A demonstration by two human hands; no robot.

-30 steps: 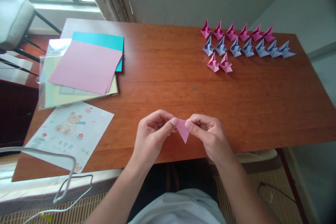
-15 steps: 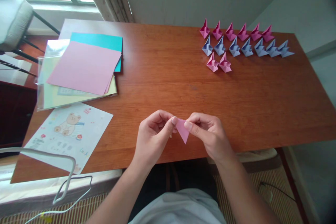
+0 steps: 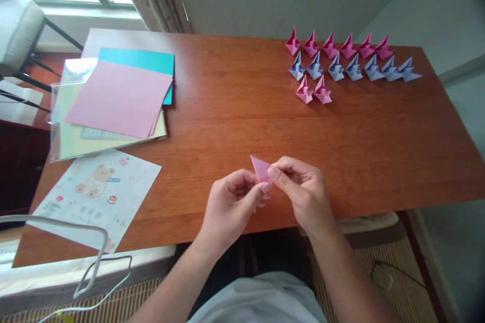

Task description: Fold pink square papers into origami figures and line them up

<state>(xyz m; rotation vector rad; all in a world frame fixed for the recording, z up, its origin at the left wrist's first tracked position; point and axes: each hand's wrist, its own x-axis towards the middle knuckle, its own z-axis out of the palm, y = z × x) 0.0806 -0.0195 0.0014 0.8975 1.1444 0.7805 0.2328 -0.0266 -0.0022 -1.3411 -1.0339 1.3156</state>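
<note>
A small folded piece of pink paper [image 3: 260,168] is held above the near part of the wooden table, one sharp corner pointing up and away to the left. My left hand [image 3: 235,202] pinches its lower end between thumb and fingers. On its right side, the thumb and fingers of my right hand [image 3: 299,184] are closed on the same paper. Fingers cover part of the lower and right edges, so the folds there are hidden.
At the back right of the table [image 3: 227,91] stand rows of folded paper figures: dark pink [image 3: 330,46], blue-grey [image 3: 335,67] and light pink [image 3: 304,92]. Pink sheets [image 3: 121,98], a turquoise sheet [image 3: 146,58] and a bear-printed sheet [image 3: 96,202] lie left.
The pink paper has been turned: its point faced down toward me and now faces up and away. My left hand has shifted from the upper left corner to the lower end.
</note>
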